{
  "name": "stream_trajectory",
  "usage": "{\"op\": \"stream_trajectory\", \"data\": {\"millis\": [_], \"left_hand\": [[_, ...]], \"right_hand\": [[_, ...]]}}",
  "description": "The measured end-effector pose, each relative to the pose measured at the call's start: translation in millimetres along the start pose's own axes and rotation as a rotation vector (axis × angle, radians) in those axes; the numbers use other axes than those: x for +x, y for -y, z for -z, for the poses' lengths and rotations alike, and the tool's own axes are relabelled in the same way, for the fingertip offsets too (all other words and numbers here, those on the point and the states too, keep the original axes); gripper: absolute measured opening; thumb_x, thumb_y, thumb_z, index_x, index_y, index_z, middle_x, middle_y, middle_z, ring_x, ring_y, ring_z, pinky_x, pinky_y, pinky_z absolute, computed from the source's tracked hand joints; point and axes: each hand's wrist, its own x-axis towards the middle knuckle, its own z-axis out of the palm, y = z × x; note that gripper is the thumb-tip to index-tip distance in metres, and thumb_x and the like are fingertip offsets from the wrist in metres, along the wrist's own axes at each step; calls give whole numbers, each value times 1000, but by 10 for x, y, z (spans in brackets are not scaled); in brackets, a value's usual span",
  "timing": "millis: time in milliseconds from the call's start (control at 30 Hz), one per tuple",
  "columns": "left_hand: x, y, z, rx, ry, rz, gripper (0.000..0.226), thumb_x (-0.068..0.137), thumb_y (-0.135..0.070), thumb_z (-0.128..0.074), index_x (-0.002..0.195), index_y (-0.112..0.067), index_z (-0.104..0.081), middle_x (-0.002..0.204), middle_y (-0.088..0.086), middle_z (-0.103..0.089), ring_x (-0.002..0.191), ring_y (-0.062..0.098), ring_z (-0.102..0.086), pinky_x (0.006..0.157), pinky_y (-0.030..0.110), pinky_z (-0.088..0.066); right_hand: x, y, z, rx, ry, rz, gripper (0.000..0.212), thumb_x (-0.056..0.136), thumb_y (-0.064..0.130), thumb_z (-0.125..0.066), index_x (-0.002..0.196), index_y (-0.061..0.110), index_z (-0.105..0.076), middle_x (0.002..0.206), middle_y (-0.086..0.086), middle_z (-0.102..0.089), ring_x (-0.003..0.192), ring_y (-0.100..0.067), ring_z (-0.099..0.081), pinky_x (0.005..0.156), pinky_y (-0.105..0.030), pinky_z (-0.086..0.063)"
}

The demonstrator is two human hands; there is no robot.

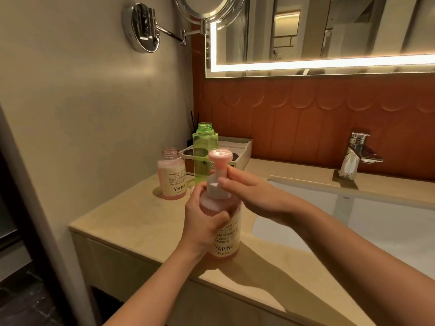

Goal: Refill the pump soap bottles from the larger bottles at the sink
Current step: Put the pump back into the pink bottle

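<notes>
— Left hand (pixel 202 222) grips the pink pump bottle (pixel 227 234) at the countertop's (pixel 131 222) front edge; right hand (pixel 255 196) pinches its pump top (pixel 220 157).
— Threading it, probably. Next: twist squarely, bottle steady.

A bathroom: backlit wall mirror (pixel 317 31), swing-arm magnifying mirror (pixel 207 5), basin (pixel 376 220) and tap (pixel 357 149) in a counter (pixel 131 212).

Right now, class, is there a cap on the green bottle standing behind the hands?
No: the green bottle shows a bare threaded neck, open at the top.
</notes>
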Motion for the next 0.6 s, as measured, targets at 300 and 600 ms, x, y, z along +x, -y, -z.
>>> {"op": "stream_trajectory", "data": {"millis": [300,600], "left_hand": [[-6,-1,-23,2,-15,-8,62,49,-36,-69,107,-22,-52,104,3,-64,98,9,-64,78,21,-52],[9,37,2,18,2,-20,60,52,-31,-73,107,-18,-53,106,8,-65,100,13,-64,83,26,-52]], "right_hand": [[146,-46,-22,-485,-502,112,57,58,59,-76,90,13,-64,80,-1,-65,74,-14,-60,61,-34,-49],[217,-82,-130,-156,-239,41,54,76,57,-63,119,29,-48,117,2,-54,108,-14,-53,92,-31,-49]]}}
